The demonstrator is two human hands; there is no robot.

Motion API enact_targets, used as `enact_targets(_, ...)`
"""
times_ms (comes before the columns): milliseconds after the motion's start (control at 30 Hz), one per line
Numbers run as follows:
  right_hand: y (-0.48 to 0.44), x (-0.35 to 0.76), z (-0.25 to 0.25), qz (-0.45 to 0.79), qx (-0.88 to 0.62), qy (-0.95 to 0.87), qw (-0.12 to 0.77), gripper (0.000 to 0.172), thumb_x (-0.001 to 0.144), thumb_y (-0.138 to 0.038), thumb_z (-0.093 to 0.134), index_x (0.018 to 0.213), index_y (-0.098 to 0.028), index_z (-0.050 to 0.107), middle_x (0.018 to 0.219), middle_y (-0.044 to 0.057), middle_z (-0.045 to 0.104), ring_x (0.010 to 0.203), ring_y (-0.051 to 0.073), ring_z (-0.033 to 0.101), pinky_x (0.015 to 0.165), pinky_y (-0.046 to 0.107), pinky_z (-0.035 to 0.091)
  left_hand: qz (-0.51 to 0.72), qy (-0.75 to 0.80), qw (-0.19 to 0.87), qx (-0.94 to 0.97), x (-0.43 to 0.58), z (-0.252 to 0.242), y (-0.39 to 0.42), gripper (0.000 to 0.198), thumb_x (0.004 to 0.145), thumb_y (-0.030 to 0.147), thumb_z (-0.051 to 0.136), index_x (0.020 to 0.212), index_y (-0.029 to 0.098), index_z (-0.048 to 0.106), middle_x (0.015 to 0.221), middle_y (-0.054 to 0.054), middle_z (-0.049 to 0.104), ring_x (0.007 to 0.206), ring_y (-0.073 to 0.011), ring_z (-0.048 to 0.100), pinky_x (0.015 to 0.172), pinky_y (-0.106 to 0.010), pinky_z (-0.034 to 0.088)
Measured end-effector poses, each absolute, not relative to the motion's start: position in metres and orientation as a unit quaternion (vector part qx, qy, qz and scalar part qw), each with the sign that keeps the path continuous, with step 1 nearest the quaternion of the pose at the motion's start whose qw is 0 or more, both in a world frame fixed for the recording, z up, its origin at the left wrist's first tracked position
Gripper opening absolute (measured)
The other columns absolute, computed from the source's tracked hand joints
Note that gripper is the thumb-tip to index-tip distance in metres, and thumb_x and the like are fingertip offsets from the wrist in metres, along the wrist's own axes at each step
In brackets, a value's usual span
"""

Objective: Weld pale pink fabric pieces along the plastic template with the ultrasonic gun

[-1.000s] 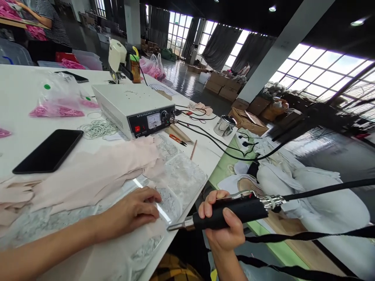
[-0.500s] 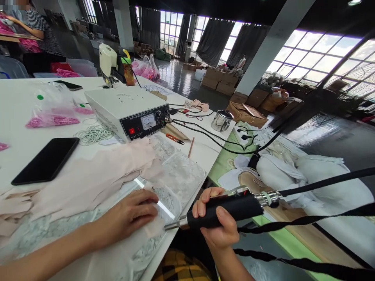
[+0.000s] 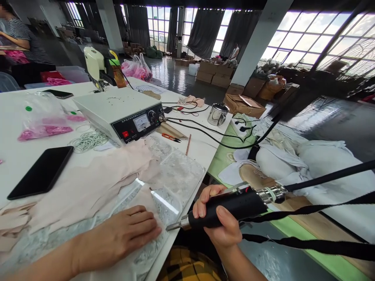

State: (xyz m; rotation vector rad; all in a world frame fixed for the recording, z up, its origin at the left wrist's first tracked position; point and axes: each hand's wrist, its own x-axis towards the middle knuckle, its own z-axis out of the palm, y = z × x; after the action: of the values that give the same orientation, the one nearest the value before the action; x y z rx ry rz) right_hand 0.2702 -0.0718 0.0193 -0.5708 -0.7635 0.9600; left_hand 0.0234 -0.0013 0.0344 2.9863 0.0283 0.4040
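My right hand [image 3: 219,218] is wrapped around the black body of a handheld ultrasonic welder [image 3: 234,208]. Its narrow metal tip points left, over the table's near edge, beside the fingertips of my left hand. Palm down, my left hand [image 3: 125,234] rests with outstretched fingers on thin pale pink fabric [image 3: 148,197], hiding part of it. Underneath is a clear sheet over a marbled grey surface [image 3: 181,171]. More pale pink fabric [image 3: 96,175] is spread beyond my left hand. A thick black cable leaves the welder's back end.
A white control box [image 3: 123,113] with a dial stands behind the fabric. Orange thread snips [image 3: 170,136], a pencil [image 3: 188,144], a phone [image 3: 41,171] and a metal cup [image 3: 218,114] lie around it. Cables cross rightward; white moulded cups [image 3: 275,164] are piled at right.
My left hand has drawn back toward me and its fingers lie flatter, baring more fabric beyond them. My right hand still grips the welder in nearly the same place. The view has shifted slightly.
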Motion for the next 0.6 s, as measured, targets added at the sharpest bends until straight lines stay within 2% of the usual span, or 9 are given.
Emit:
enact_targets(133,-0.0736,0.2695,0.0204,0.452,-0.262,-0.355,0.775,0.017,0.082,-0.037,0.070,0.095,-0.026,0.068,0.078,-0.001,0.062,0.050,0.011,0.057,0.049,0.027,0.054,0.147,0.023,0.073,0.986,0.0269,0.0344,-0.0055,0.038,0.104,0.001,0.037,0.128,0.011,0.064,0.104,-0.009,0.076,0.099,-0.0220,0.070,0.101,-0.036,0.048)
enact_targets(400,-0.0755,0.2722,0.0209,0.437,-0.292,-0.373,0.765,0.017,0.083,-0.039,0.068,0.093,-0.026,0.067,0.077,-0.001,0.059,0.048,0.011,0.053,0.046,0.029,0.053,0.150,0.039,0.085,0.984,0.0265,0.0334,-0.0079,0.036,0.103,0.000,0.039,0.124,0.016,0.064,0.099,-0.009,0.075,0.095,-0.0216,0.068,0.096,-0.037,0.052)
enact_targets(600,-0.0747,0.2730,0.0213,0.440,-0.287,-0.384,0.759,0.016,0.085,-0.040,0.067,0.095,-0.027,0.067,0.079,-0.001,0.059,0.049,0.011,0.053,0.048,0.028,0.053,0.145,0.037,0.095,0.984,0.0267,0.0335,-0.0067,0.042,0.103,0.003,0.036,0.135,0.015,0.060,0.101,-0.010,0.075,0.097,-0.0230,0.069,0.096,-0.038,0.052)
